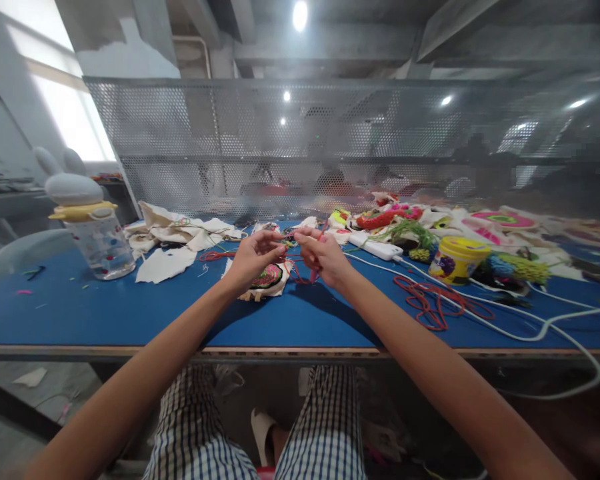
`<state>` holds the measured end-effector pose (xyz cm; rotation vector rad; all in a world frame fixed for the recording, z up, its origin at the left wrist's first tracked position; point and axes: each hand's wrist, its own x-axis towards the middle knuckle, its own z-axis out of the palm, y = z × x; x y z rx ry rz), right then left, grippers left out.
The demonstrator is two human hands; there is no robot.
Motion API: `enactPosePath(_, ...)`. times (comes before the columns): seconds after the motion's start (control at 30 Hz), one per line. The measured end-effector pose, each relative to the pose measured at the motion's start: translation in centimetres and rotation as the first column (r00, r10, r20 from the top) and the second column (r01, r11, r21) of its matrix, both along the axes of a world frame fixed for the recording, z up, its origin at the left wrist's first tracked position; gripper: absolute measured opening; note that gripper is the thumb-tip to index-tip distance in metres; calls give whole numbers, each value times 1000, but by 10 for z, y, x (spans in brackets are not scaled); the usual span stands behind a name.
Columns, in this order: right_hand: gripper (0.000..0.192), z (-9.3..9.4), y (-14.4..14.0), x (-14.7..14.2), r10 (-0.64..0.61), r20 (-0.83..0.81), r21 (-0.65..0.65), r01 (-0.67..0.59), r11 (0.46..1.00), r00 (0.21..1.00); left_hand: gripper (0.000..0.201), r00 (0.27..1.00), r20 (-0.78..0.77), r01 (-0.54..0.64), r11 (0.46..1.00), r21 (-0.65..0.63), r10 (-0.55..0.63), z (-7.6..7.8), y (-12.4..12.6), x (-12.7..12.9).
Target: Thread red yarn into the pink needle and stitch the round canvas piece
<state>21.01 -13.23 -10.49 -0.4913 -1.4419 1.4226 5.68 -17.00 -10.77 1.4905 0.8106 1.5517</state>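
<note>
a: both hands are raised just off the blue table (105, 313), meeting at the middle. the left hand (253, 257) has its fingertips pinched narrow on something thin, which looks like the red yarn (215, 255), though the strand itself is too fine to be sure of.

b: and the right hand (323, 257)?

a: closed around a slim pink tool (314, 272), its tip poking out below the fist. thumb and forefinger also pinch toward the left hand's, so the two grips nearly touch. held that close, the hands likely keep a short stretch of yarn taut between them.

b: where is the piece being worked?

a: the embroidered cloth piece (267, 279) lies flat on the table directly beneath the hands, touching neither as far as i can tell. it has a dark and pink round pattern on pale fabric.

b: what sits around?

a: at ten o'clock from the hands, a heap of plain cream cloth scraps (175, 233). farther at nine o'clock, a clear water bottle (100, 243) with a yellow lid stands upright. at three o'clock, a yellow tub (456, 260), with a loose tangle of red cord (430, 303) in front of it at four o'clock. a white cable (530, 327) trails past toward the table's edge. at one o'clock, finished colourful pieces (395, 217) are piled against the mesh screen (330, 133).
</note>
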Motion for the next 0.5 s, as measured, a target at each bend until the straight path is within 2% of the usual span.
enactPosePath(0.17,29,-8,-3,-6,-59,171,149,33,988,984,41,1000,-24,3,1000,-3,-4,-2,2,-1)
enactPosePath(0.3,32,-14,-1,-12,-173,195,260,119,958,966,45,996,-91,-17,999,-28,15,-7,5,-4)
enactPosePath(0.4,33,-17,2,-15,-256,204,307,187,933,945,38,992,-120,-49,999,-10,47,-9,8,-4)
enactPosePath(0.5,33,-19,4,-15,-373,215,378,276,884,902,30,984,-151,-91,995,28,94,-10,10,0)
